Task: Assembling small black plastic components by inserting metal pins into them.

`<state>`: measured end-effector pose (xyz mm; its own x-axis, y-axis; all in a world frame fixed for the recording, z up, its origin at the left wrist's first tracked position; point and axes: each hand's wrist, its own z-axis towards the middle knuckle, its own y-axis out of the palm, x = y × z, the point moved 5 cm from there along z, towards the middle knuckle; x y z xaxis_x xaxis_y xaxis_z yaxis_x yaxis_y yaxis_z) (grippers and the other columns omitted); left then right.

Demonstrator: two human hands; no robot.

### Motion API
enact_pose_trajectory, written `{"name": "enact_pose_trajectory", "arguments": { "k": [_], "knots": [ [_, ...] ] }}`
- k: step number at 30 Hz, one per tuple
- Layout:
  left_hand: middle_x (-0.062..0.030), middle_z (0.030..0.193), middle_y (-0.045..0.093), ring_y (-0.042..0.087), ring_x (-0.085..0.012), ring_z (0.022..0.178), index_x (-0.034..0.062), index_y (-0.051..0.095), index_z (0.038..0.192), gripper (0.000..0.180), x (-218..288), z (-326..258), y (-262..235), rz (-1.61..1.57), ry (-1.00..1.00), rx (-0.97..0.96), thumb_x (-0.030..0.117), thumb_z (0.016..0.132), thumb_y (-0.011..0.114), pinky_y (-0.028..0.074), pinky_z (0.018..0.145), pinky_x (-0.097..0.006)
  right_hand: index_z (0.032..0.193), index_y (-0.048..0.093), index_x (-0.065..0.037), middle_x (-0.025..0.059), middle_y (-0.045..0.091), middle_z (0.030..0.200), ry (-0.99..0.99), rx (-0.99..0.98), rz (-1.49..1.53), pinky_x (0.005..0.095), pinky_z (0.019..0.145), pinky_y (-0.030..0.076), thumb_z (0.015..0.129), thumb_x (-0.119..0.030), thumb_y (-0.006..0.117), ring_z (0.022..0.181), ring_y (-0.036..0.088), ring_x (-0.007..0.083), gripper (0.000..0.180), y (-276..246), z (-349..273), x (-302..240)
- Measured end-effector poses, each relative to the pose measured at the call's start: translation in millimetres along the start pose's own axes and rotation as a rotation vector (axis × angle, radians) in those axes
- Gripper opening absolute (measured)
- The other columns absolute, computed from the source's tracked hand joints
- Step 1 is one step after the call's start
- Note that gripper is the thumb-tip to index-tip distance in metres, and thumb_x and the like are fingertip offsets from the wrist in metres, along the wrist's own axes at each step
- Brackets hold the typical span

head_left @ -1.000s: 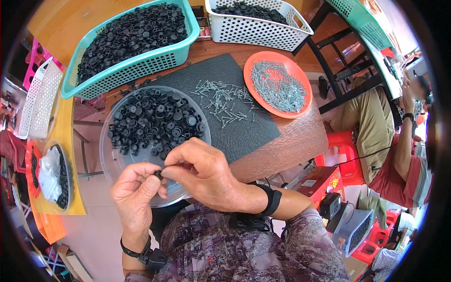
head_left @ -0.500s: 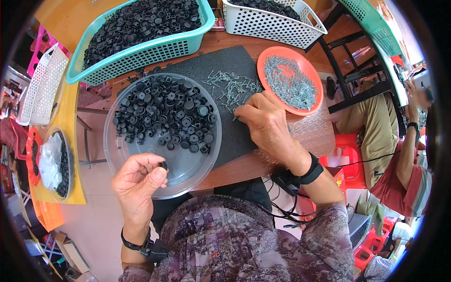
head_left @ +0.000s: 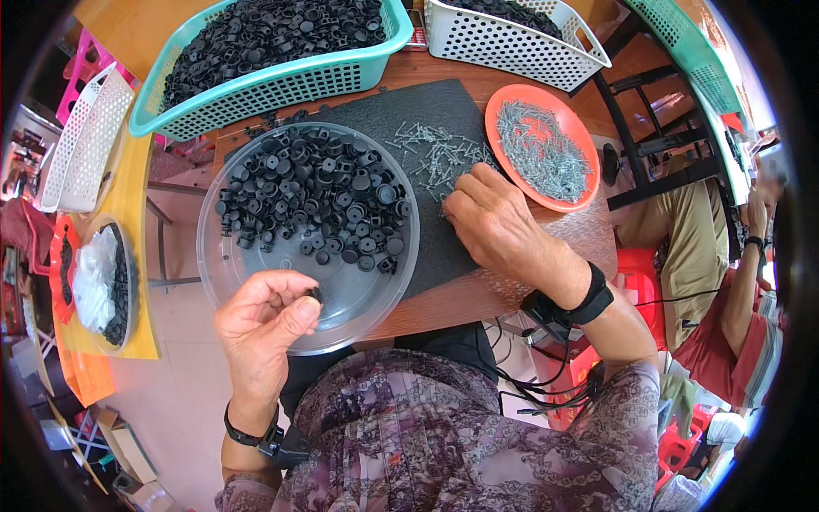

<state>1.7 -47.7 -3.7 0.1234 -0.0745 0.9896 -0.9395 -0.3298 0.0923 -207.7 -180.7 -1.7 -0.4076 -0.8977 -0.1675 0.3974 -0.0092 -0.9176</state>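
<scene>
A small black plastic part (head_left: 316, 293) is pinched between the thumb and fingers of my left hand (head_left: 266, 322), over the near rim of a clear round tub (head_left: 350, 303). Many similar round black plastic parts (head_left: 341, 200) are heaped in that tub. My right hand (head_left: 502, 218) is closed, fingertips down at the edge of a loose pile of silver screws (head_left: 426, 147) on a dark mat (head_left: 448, 264). Whatever its fingertips grip is hidden. Beyond that hand, an orange-red plate (head_left: 589, 200) holds many more screws (head_left: 546, 154).
A green basket (head_left: 273, 88) full of black parts stands at the far left of the wooden table (head_left: 426, 311), a white basket (head_left: 512, 58) at the far right. Black cables (head_left: 546, 388) hang below the table's near edge. Another person (head_left: 725, 341) sits at the right.
The view has shifted slightly, so the table items appear a little further right. My left hand keeps its pinch on the black part; my right hand stays at the screw pile.
</scene>
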Motion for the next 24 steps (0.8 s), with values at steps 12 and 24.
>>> {"name": "enact_pose_trajectory", "arguments": {
  "k": [12,24],
  "knots": [
    [-0.0103,0.078,0.063,0.059,-0.013,0.06,-0.0069,0.06,0.093,0.017,-3.0,6.1,2.2,-0.252,-0.126,-0.075,-0.002,0.077,0.065,0.048,0.057,-0.022,0.095,0.061,-0.001,0.01,0.055,0.074,0.223,0.198,0.438,0.0343,0.057,0.043,0.069,0.009,0.061,0.064,0.052,0.025,0.029,-25.7,11.2,-32.5],
    [-0.0134,0.08,0.063,0.059,-0.017,0.062,-0.0054,0.059,0.094,0.019,-5.3,4.1,-0.5,-0.497,-0.131,-0.134,0.004,0.08,0.067,0.049,0.055,-0.026,0.092,0.064,-0.003,0.0039,0.061,0.086,0.492,0.363,1.363,0.021,0.061,0.044,0.078,0.002,0.066,0.071,0.054,0.0066,0.015,14.4,35.2,-87.9]
  ]
}}
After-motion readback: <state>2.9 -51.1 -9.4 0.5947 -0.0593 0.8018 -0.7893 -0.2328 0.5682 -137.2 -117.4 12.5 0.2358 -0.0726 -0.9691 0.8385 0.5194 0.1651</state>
